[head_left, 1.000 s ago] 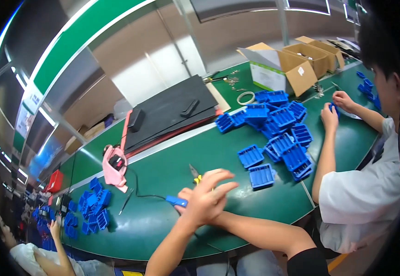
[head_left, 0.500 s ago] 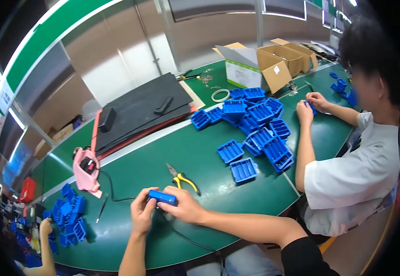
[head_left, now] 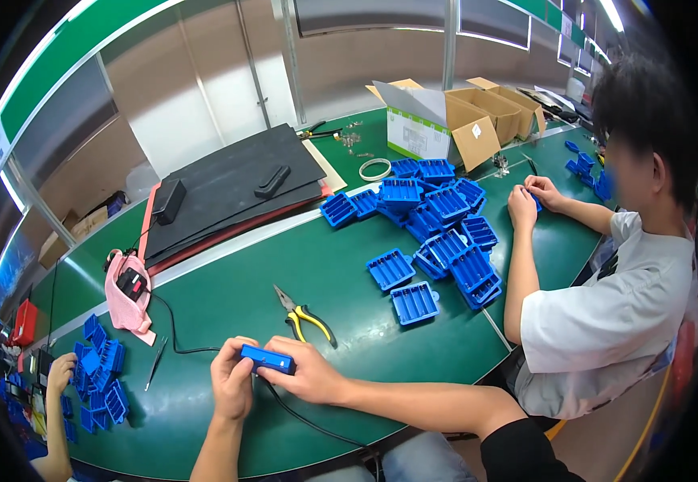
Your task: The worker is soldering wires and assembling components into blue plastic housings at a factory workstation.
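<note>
Close to the table's near edge, a blue plastic battery holder (head_left: 268,359) is held tilted on its side between both hands. My left hand (head_left: 231,386) grips its left end, thumb pressed against its face. Around its right end my right hand (head_left: 310,373) is closed. A black cable (head_left: 174,325) runs across the table behind my hands and continues below them; whether it touches the holder is hidden. Just beyond my right hand lie yellow-handled pliers (head_left: 309,321). Two loose battery holders, one nearer (head_left: 415,304) and one farther (head_left: 390,270), lie right of the pliers.
A heap of blue holders (head_left: 445,205) sits at right centre, another (head_left: 100,369) at left. Tweezers (head_left: 156,363), a pink cloth (head_left: 129,301), black sheets (head_left: 240,193), a tape roll (head_left: 374,169) and open cartons (head_left: 417,132) lie around. Co-workers' hands work at right (head_left: 535,201) and left (head_left: 61,374).
The whole view has shifted, so the table's contents appear slightly further left. Both hands keep their hold on the blue battery holder, with little visible change in grip.
</note>
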Demonstrator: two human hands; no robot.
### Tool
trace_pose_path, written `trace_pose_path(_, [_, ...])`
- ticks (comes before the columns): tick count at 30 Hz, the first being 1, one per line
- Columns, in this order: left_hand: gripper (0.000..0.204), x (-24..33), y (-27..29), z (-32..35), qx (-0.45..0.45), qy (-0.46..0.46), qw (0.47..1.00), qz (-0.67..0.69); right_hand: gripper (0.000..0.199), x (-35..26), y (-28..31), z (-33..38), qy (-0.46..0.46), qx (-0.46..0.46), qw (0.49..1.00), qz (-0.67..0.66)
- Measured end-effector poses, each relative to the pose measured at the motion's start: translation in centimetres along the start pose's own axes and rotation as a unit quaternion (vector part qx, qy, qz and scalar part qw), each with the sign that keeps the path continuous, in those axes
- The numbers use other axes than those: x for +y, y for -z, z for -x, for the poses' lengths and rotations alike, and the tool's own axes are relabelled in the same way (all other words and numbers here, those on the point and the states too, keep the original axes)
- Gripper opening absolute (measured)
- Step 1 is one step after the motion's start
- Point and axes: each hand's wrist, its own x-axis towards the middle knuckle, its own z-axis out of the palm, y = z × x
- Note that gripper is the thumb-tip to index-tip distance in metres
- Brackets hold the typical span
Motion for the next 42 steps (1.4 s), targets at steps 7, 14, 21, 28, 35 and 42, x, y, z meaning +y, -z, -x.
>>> trace_pose_path(7, [0.025, 0.3, -0.3, 0.0, -0.017, -0.006, 1.0, 0.01, 0.017, -0.6, 0.0, 0.2, -0.003, 0.003, 1.0, -0.019])
trace_pose_path(14, [0.027, 0.4, 0.3, 0.3, -0.02, -0.022, 1.0, 0.006, 0.017, -0.6, -0.4, 0.0, 0.024, 0.004, 1.0, -0.009])
trace_pose_path(21, [0.025, -0.3, 0.2, 0.0, -0.036, -0.017, 0.999, -0.013, 0.017, -1.3, 0.2, 0.0, 0.011, 0.018, 1.0, -0.006])
trace_pose_path(28, [0.022, -0.3, 0.5, 0.2, -0.048, -0.004, 0.999, 0.011, 0.014, -0.7, 0.2, 0.1, 0.003, 0.0, 1.0, 0.002])
trace_pose_path(35, [0.02, -0.8, 0.4, 0.4, -0.018, 0.0, 1.0, 0.022, 0.013, -0.6, 0.2, 0.1, -0.008, -0.016, 1.0, -0.011])
trace_pose_path(42, [0.021, -0.3, -0.4, 0.6, 0.0, -0.002, 0.999, 0.045, 0.018, -0.9, 0.3, -0.1, 0.009, -0.004, 0.999, -0.039])
